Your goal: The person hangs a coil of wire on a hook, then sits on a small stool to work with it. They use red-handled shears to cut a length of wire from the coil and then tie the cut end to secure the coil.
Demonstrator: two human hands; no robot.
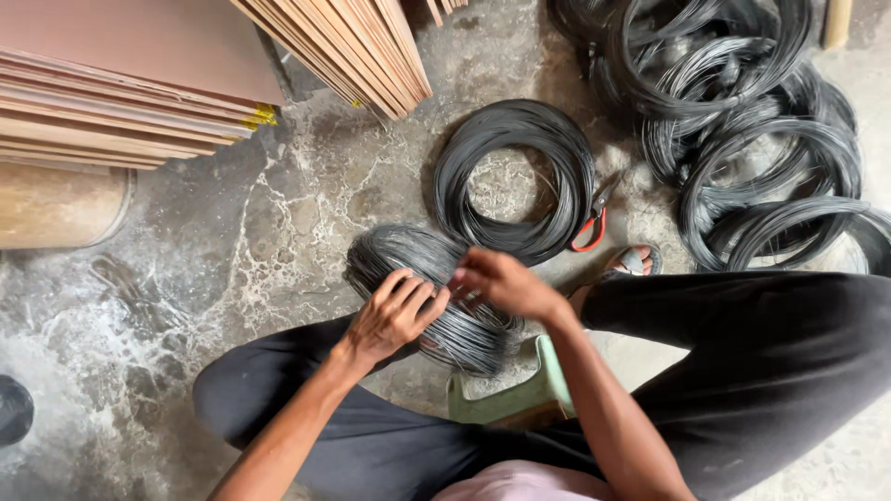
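A tight bundle of thin dark wire point(408, 255) lies across my lap area above the concrete floor. My left hand point(394, 315) wraps its fingers over the near side of the bundle. My right hand point(501, 281) pinches the wire at the bundle's top right, fingers closed on it. Just behind the bundle a round coil of dark wire point(566, 167) lies flat on the floor. Red-handled cutters point(594, 218) rest against that coil's right edge.
Several more wire coils point(742, 130) pile up at the back right. Stacked plywood sheets point(121, 83) fill the back left, with more boards point(353, 46) leaning behind. I sit on a low green stool point(520, 394), legs in dark trousers, a sandalled foot point(631, 262) by the cutters.
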